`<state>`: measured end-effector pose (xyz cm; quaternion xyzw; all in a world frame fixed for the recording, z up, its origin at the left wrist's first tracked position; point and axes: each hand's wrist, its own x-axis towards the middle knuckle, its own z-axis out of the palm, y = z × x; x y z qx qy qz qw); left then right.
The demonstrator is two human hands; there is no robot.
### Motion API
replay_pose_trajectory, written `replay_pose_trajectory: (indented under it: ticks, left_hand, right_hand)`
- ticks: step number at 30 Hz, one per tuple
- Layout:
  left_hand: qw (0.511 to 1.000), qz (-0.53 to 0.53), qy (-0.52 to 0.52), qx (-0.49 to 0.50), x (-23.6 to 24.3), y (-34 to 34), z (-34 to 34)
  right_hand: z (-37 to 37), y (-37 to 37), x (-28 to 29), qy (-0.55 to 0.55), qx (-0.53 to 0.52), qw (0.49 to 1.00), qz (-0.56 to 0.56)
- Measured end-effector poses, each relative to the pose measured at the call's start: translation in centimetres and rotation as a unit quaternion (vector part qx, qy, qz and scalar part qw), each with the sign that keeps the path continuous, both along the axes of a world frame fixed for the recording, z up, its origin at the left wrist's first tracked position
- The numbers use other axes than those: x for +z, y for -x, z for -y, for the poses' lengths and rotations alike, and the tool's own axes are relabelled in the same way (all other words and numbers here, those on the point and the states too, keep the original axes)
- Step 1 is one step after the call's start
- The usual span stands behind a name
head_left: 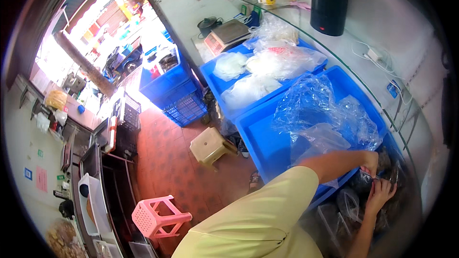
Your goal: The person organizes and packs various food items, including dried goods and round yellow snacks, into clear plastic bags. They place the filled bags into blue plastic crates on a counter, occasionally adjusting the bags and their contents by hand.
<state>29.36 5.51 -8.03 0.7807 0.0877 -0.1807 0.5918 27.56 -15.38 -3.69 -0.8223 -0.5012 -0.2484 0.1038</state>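
My left hand (369,163) reaches in from the yellow sleeve, its fingers closed at the top of a clear plastic bag (359,181) with dark contents. Just below it, my right hand (380,195) has its fingers bent and pinched together by the same bag. What exactly lies between the right fingertips is too small to make out. Around both hands are more clear plastic bags (349,204) holding dark items I cannot identify. Beyond my left forearm, crumpled clear plastic sheeting (311,100) lies in a blue tray (260,136).
A farther blue tray (213,74) holds white-filled plastic bags (251,91). Behind it sits a weighing scale (229,33). A glass shelf edge (344,74) runs above the trays. On the tiled floor stand a beige stool (210,144), a pink stool (155,215) and blue crates (179,102).
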Motion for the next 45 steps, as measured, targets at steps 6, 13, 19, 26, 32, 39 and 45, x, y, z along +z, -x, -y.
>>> replay_pose_trajectory:
  ticks: [6,13,19,26,32,39,45]
  left_hand:
    - [0.999,0.007,0.015,-0.046,-2.1,-2.9,0.6]
    - [0.912,0.124,-0.381,0.09,-1.3,-2.6,7.6]
    - [0.885,0.356,-0.284,0.098,6.6,4.7,3.8]
    - [0.9,0.361,-0.243,0.022,6.4,6.1,2.0]
    - [0.858,0.441,-0.264,0.004,6.2,6.0,2.8]
    - [0.886,0.398,-0.22,0.084,8.0,10.3,3.6]
    - [0.897,0.352,-0.268,0.003,6.2,19.4,5.4]
  right_hand:
    - [-1.0,-0.6,0.3,-0.034,-0.003,0.999,0.016]
    - [1.4,-2.6,-0.4,-0.053,0.089,0.995,0.008]
    - [1.8,4.7,3.1,0.065,0.133,0.985,-0.09]
    - [0.0,4.8,3.3,-0.006,0.03,0.979,-0.203]
    - [-3.6,1.9,0.4,0.182,-0.109,0.949,-0.232]
    - [-2.9,2.2,-0.9,0.132,-0.11,0.953,-0.25]
    - [-3.1,2.2,0.4,0.123,-0.034,0.964,-0.232]
